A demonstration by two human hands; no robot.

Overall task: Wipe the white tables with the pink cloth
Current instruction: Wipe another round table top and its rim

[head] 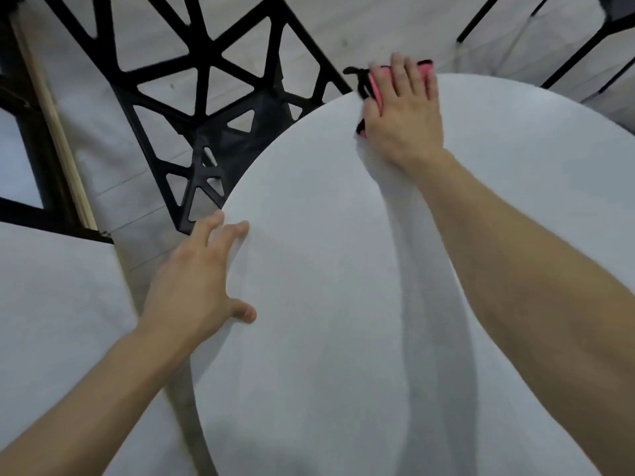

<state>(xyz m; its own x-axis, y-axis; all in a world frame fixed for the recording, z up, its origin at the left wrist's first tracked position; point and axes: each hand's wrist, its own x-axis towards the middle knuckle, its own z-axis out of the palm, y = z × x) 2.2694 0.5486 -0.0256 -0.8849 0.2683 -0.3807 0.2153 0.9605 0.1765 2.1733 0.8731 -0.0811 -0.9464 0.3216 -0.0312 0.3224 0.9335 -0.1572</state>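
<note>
Pink, soft and folded, with a dark trim: the pink cloth (376, 85) sits under my right hand (405, 111), fingers flat and pressing it down at the far rim of the round table (326, 269). My left hand (196, 280) lies open, fingers spread, braced on that table's left rim. The top is smooth, matte white, with no streaks or dirt showing, so I can't tell how much is wiped. I'd judge I'm mid-pass. Left of it a second white table (51, 304), straight-edged, likely waits. Beyond the rim is a black chair (192, 80), rigid with triangular cut-outs, on pale plank floor (360, 25).
</note>
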